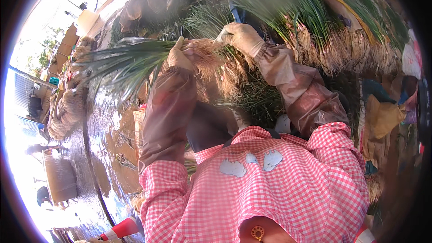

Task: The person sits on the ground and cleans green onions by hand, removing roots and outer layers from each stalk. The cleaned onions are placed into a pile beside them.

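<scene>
A bunch of green-leaved allium plants [135, 57] with tan, stringy roots is gripped in my left hand [181, 55], its leaves fanning out to the left. At the root end, my right hand [241, 37] has its thumb and fingers pinched together on the tips of the roots [206, 52]. Both forearms wear brownish translucent sleeve covers. Just below and between the hands hang more tan roots [233, 77] of other plants. Right of my right hand lies a large pile of the same plants [303, 27], with pinkish stems and long roots.
Loose green leaves [266, 98] lie below my right forearm. At the left are bundled fibrous roots [67, 114], wet ground [98, 135] and a tan container [60, 175]. A red-and-white cone [121, 228] lies at the lower left. Brown sheeting [381, 118] is at the right.
</scene>
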Motion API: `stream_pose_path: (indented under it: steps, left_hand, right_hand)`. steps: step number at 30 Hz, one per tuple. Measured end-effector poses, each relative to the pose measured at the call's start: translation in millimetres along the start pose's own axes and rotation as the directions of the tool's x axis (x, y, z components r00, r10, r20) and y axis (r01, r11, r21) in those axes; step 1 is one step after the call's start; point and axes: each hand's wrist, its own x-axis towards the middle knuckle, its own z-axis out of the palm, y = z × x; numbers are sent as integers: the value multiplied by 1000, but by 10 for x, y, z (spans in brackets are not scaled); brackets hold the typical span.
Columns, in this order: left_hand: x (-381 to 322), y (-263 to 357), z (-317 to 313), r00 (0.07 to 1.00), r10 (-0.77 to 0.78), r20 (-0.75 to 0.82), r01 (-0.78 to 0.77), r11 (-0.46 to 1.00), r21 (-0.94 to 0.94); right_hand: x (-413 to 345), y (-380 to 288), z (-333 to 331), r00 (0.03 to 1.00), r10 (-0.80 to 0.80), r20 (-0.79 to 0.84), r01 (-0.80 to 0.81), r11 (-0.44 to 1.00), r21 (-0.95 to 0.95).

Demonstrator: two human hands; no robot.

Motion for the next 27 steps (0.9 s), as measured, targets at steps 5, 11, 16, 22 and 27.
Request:
stream_pose_path:
  steps: [5, 11, 16, 22, 27]
  left_hand:
    - [65, -48, -105, 999, -31, 30, 31, 999, 10]
    - [149, -82, -61, 998, -68, 15, 67, 997, 42]
    - [60, -277, 26, 990, -138, 43, 139, 990, -36]
    - [187, -42, -226, 994, -106, -14, 106, 994, 40]
    - [387, 38, -401, 990, -128, 56, 129, 992, -10]
  right_hand:
    - [-193, 370, -361, 995, 89, 39, -96, 957, 274]
    - [-631, 569, -362, 976, 143, 167, -113, 977, -180]
    - [-406, 205, 435, 977, -212, 22, 205, 908, -364]
    - [-549, 341, 147, 614, 473, 632, 263, 632, -729]
    - [-477, 303, -6, 861, 269, 431, 115, 724, -681]
